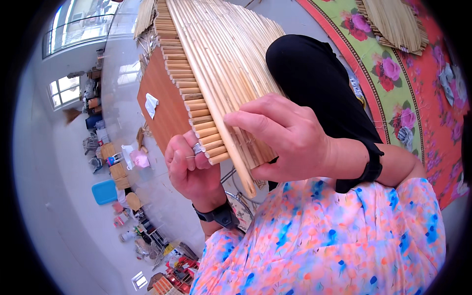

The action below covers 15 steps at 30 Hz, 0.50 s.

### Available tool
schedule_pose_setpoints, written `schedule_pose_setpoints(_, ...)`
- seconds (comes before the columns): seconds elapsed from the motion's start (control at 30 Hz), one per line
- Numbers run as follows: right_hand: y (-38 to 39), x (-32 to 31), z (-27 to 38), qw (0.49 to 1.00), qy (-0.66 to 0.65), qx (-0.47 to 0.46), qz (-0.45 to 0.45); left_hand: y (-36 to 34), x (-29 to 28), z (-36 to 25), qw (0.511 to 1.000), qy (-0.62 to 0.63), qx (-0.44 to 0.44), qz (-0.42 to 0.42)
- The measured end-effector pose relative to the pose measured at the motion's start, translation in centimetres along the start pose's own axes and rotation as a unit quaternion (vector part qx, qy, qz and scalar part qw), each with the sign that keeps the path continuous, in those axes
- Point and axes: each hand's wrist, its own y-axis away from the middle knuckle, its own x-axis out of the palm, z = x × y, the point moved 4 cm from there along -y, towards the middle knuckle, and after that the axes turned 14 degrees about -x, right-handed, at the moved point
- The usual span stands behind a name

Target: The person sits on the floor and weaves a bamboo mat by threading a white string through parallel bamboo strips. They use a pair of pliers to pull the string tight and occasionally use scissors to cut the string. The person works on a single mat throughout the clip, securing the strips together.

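A panel of straight tan reed stalks [231,64], laid side by side, slants from the top of the view down to my lap. Along its left side runs a row of short cut reed ends [199,112], with one thicker pale stalk [212,105] lying lengthwise beside them. My right hand [292,135] grips the panel near its lower end, index finger on top and thumb low at the edge. Beside the lowest reed ends, my left hand [192,169] is closed with fingers bent, a thin needle-like piece [190,157] between them. A grey coil [197,148] wraps one finger.
A brown board [164,101] with a crumpled white tissue [151,105] lies left of the panel. My knee in black trousers [314,73] stands right of it. Another reed bundle [393,24] rests on the floral cloth [408,88]. Clutter and a blue tray [104,192] line the wall.
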Motion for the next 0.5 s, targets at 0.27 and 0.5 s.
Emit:
schedule_pose_setpoints(0.27, 0.0, 0.5, 0.3, 0.999, -0.004, 0.015, 0.039, -0.2, -0.6, -0.4, 0.994, -0.087, -0.001, 0.059)
schedule_pose_setpoints(0.5, 0.6, 1.2, 0.5, 0.994, -0.089, 0.002, 0.065, 0.7, -0.7, -0.3, 0.968, -0.227, 0.023, -0.105)
